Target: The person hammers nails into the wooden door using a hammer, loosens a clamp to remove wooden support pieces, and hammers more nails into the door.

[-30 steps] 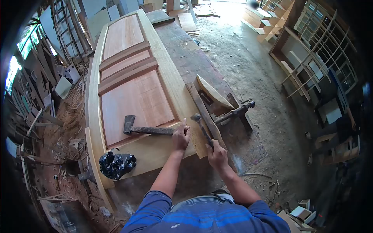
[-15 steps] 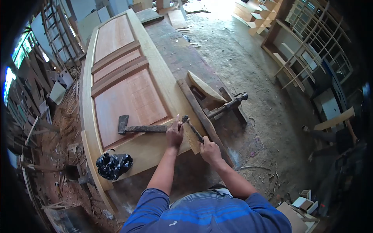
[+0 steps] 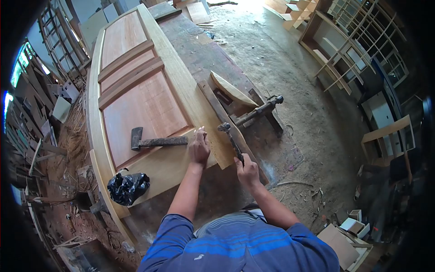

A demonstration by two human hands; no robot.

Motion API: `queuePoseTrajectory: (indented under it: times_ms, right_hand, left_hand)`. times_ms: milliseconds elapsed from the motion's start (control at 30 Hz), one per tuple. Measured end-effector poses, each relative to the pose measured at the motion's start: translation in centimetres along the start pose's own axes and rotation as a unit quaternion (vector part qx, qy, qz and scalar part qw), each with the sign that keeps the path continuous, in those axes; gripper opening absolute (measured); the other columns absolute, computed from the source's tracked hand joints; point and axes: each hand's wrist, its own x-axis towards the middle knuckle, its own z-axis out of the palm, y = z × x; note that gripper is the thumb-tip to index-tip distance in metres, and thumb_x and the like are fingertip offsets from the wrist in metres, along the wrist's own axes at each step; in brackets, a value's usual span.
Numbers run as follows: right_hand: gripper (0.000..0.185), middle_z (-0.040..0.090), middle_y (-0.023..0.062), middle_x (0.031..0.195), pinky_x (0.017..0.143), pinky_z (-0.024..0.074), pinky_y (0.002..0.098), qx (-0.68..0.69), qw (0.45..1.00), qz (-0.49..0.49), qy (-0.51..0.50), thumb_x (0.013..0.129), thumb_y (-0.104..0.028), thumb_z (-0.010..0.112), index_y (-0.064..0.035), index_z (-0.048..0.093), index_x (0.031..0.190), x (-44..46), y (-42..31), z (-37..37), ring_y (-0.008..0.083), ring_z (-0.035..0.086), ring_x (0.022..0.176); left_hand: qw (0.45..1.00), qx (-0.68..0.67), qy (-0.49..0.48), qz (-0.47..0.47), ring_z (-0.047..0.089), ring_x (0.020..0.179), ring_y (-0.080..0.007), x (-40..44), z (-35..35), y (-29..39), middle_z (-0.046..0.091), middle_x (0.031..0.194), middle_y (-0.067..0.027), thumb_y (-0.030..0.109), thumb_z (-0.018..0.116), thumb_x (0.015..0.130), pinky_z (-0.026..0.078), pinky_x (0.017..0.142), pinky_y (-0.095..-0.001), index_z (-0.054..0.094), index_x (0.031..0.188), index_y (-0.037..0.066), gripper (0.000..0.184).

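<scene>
My right hand (image 3: 248, 172) is wrapped round the handle of a small hammer (image 3: 232, 141), whose head is raised near the door's right stile. Close to the lower rail of a wooden panelled door (image 3: 142, 111), my left hand (image 3: 199, 147) has its fingers drawn together and pointing up. Anything between those fingertips is too small to make out. Beside my left hand, a hatchet (image 3: 158, 142) lies across the lower panel and rail, its head to the left. A crumpled black plastic bag (image 3: 128, 188) sits at the door's lower left corner.
Right of the door are a long wooden bar (image 3: 226, 122), a curved wood piece (image 3: 232, 92) and a metal vise (image 3: 260, 110) on the bench. Another person (image 3: 385, 181), partly dark, is at the right with a board (image 3: 390, 129). Wood scraps litter the left floor.
The hammer head has moved from beside my left fingers to slightly right of them. My left hand has come off the hatchet's handle end. The view has shifted, and the other person's board is more visible.
</scene>
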Motion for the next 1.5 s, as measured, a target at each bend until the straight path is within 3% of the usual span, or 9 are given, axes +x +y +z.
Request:
queuePoseTrajectory:
  times_ms: [167, 300, 500, 800, 900, 967, 1200, 1400, 1500]
  right_hand:
    - [0.025, 0.074, 0.0263, 0.087, 0.071, 0.0549, 0.0574, -0.014, 0.999, -0.016, 0.040, 0.110, -0.030, 0.066, -0.0054, 0.065, 0.115, -0.9, 0.6, -1.2, 0.0517, 0.073, 0.085]
    - [0.026, 0.074, 0.0250, 0.086, 0.070, 0.0557, 0.0535, 0.002, 1.000, -0.012, 0.018, 0.111, -0.030, 0.066, -0.0037, 0.067, 0.115, -1.6, 1.1, -1.7, 0.0479, 0.075, 0.082]
    - [0.026, 0.073, 0.0240, 0.083, 0.069, 0.0555, 0.0512, 0.005, 0.999, -0.030, -0.035, 0.111, -0.029, 0.066, -0.0029, 0.068, 0.116, -2.7, -1.5, 0.2, 0.0445, 0.075, 0.079]
    - [0.024, 0.068, 0.0225, 0.077, 0.066, 0.0530, 0.0502, -0.045, 0.979, -0.104, -0.168, 0.109, -0.030, 0.069, -0.0060, 0.069, 0.112, -8.2, -6.8, 8.9, 0.0446, 0.071, 0.072]
    - [0.029, 0.062, 0.0166, 0.071, 0.064, 0.0510, 0.0412, -0.043, 0.971, -0.132, -0.193, 0.110, -0.032, 0.069, -0.0024, 0.071, 0.111, -10.3, -8.3, 12.0, 0.0273, 0.062, 0.062]
    - [0.029, 0.063, 0.0149, 0.073, 0.064, 0.0510, 0.0410, -0.047, 0.970, -0.139, -0.194, 0.110, -0.031, 0.070, -0.0027, 0.071, 0.110, -11.4, -9.1, 13.6, 0.0253, 0.062, 0.064]
    - [0.024, 0.058, 0.0041, 0.069, 0.060, 0.0472, 0.0334, -0.016, 0.975, -0.166, -0.145, 0.111, -0.026, 0.069, -0.0024, 0.072, 0.111, -13.5, -13.4, 17.8, 0.0117, 0.054, 0.062]
    - [0.021, 0.063, 0.0087, 0.071, 0.061, 0.0500, 0.0345, -0.005, 0.958, -0.233, -0.164, 0.110, -0.024, 0.069, -0.0028, 0.071, 0.111, -13.9, -17.2, 21.8, 0.0146, 0.060, 0.062]
    - [0.022, 0.072, 0.0216, 0.083, 0.068, 0.0572, 0.0459, -0.044, 0.920, -0.322, -0.219, 0.107, -0.022, 0.071, -0.0056, 0.070, 0.122, -14.2, -18.3, 26.4, 0.0431, 0.073, 0.073]
  left_hand:
    - [0.989, -0.075, -0.129, -0.012, 0.057, 0.145, -0.0465, -2.7, -1.4, 0.6, 0.062, 0.149, -0.0310, 0.011, 0.055, 0.110, 0.049, 0.119, -0.0565, 0.059, 0.136, 0.001, 0.028]
    - [0.964, -0.164, -0.182, -0.101, 0.073, 0.118, -0.0480, -7.1, -6.8, 2.8, 0.076, 0.128, -0.0273, 0.007, 0.060, 0.105, 0.062, 0.098, -0.0541, 0.059, 0.135, 0.004, 0.030]
    - [0.938, -0.185, 0.037, -0.291, 0.080, 0.091, -0.0189, -15.9, -16.0, 2.0, 0.082, 0.100, -0.0117, 0.011, 0.073, 0.104, 0.062, 0.082, -0.0315, 0.071, 0.107, 0.002, 0.009]
    - [0.891, 0.115, 0.333, -0.287, 0.063, 0.124, -0.0416, -22.2, -26.3, -4.2, 0.071, 0.125, -0.0210, 0.011, 0.076, 0.101, 0.048, 0.110, -0.0517, 0.066, 0.106, 0.002, 0.014]
    - [0.846, 0.063, 0.384, -0.363, 0.059, 0.134, -0.0466, -23.3, -25.4, -9.0, 0.064, 0.145, -0.0261, 0.017, 0.070, 0.106, 0.046, 0.113, -0.0522, 0.065, 0.120, -0.001, 0.023]
    - [0.811, -0.252, 0.330, -0.412, 0.062, 0.134, -0.0412, -19.0, -27.7, -8.2, 0.063, 0.145, -0.0265, 0.020, 0.065, 0.109, 0.046, 0.114, -0.0463, 0.061, 0.133, 0.000, 0.032]
    - [0.870, -0.391, 0.066, -0.292, 0.072, 0.113, -0.0286, -14.6, -26.1, -13.1, 0.075, 0.115, -0.0187, 0.011, 0.072, 0.102, 0.056, 0.100, -0.0401, 0.070, 0.116, 0.001, 0.018]
    - [0.928, -0.183, 0.216, -0.241, 0.076, 0.102, -0.0278, -18.7, -33.4, -16.0, 0.080, 0.108, -0.0128, 0.015, 0.081, 0.098, 0.060, 0.092, -0.0398, 0.076, 0.107, 0.004, 0.016]
    - [0.888, -0.085, 0.296, -0.342, 0.076, 0.095, -0.0266, -24.0, -36.8, -22.1, 0.079, 0.102, -0.0124, 0.015, 0.080, 0.099, 0.060, 0.086, -0.0408, 0.077, 0.108, 0.004, 0.015]
